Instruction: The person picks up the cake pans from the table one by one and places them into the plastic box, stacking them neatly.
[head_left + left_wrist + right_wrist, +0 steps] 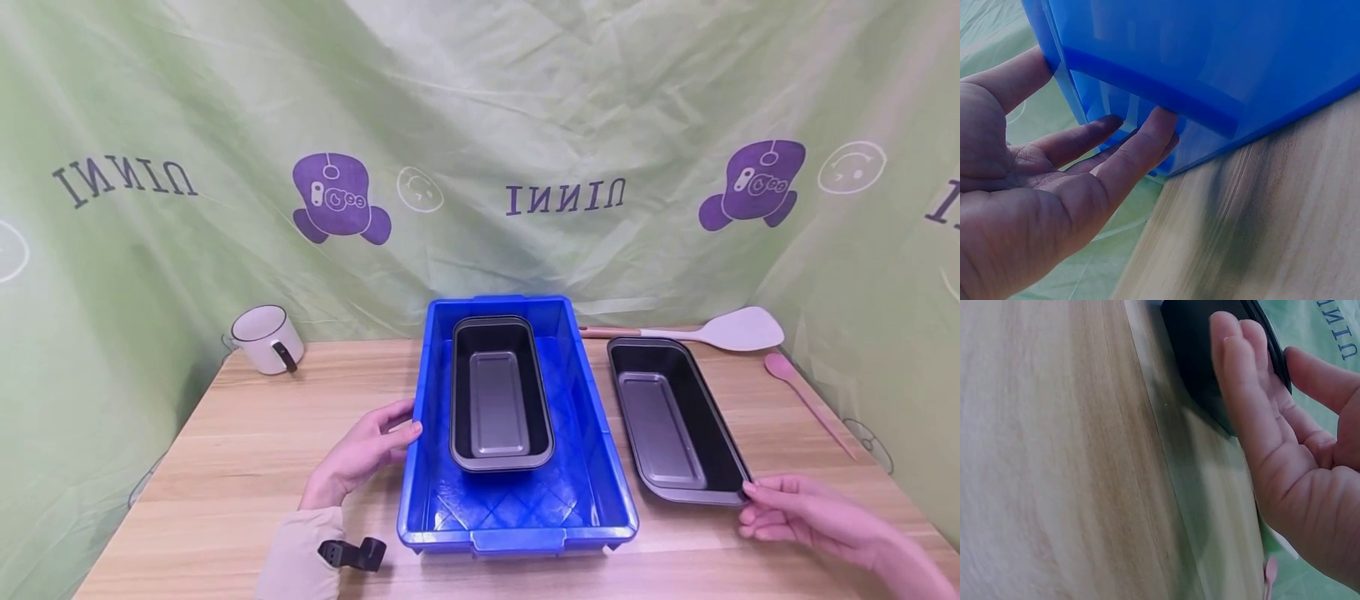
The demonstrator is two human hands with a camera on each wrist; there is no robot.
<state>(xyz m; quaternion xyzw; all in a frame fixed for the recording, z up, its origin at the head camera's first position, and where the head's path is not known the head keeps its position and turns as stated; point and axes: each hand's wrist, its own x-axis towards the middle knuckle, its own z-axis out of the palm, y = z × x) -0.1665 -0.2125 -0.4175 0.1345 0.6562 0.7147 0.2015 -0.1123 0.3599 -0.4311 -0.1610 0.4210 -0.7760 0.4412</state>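
Observation:
A blue plastic bin (442, 508) stands on the table with a dark loaf pan (498, 408) lying inside it. At the bin's left side is my left hand (367, 446); its thumb lies at the rim and its fingers reach against the outer wall, below a raised ledge in the left wrist view. To the right of the bin sits a second dark loaf pan (663, 429), angled on the table. My right hand (817, 517) pinches this pan's near right corner, thumb at the rim (1282, 359) and fingers along the outer side.
A white mug (264, 342) with a dark rim and handle stands at the back left. Behind the second pan lies a white spatula (742, 329) with a wooden handle. A pink spoon (806, 392) lies at the right. Green printed cloth (465, 100) hangs around the table.

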